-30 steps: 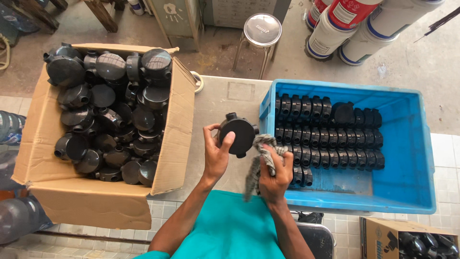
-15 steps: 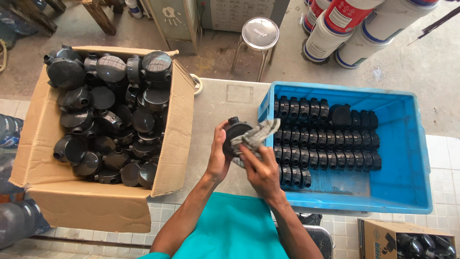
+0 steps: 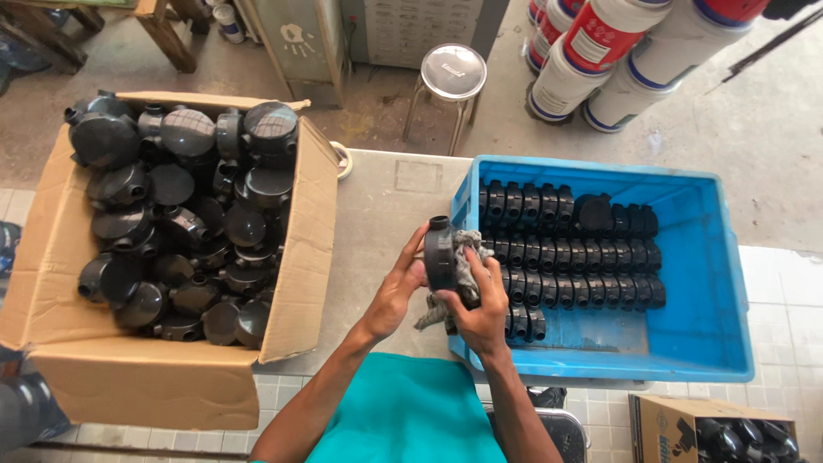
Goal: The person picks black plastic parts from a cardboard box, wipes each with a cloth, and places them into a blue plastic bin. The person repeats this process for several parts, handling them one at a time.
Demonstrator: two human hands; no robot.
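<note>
- Cardboard box, on the left edge of the tabletop: we see it heaped with black round junction boxes; roughly 25 show, the lower layers being hidden.
- Left hand: we see its fingers curled around the rim of 1 black fitting. A second ago the fitting faced us flat; it now stands on edge, so we judge that another face is being wiped.
- Right hand: its fingers close on 1 grey rag, pressed against the fitting. The rag hung apart a second ago and now touches the part, above the near left corner of the blue crate.
- Blue crate, on the right edge of the tabletop: we count 3 full rows of black parts plus a short 4th row at the near left; exact counts per row we cannot tell.
- Beyond the far edge: 1 metal stool and at least 4 white buckets.
</note>
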